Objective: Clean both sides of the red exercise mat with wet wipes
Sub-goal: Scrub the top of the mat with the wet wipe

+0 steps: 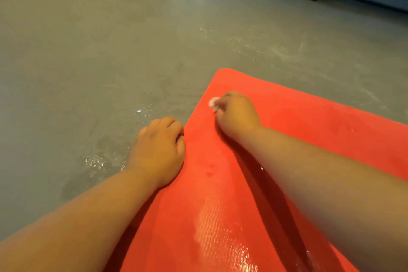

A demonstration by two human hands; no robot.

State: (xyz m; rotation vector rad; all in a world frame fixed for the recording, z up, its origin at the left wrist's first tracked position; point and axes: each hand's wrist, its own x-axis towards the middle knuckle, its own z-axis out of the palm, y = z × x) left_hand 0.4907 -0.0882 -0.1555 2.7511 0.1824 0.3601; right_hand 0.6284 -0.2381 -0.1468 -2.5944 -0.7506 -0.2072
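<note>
On the grey floor (110,51), in the head view, the red exercise mat (298,121) is spread flat, its near part glistening wet. A wadded wet wipe (213,102) is gripped in the closed right hand (237,112) near the far corner. The left hand (160,150) is curled at the mat's edge; whether anything is held cannot be told. Soft, light, slippery when damp, the mat is probably best taken by an edge. Dark equipment is seen beyond.

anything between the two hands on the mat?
No objects. In the head view only bare red mat lies between the left hand, at the mat's edge, and the right hand gripping the wet wipe.
</note>
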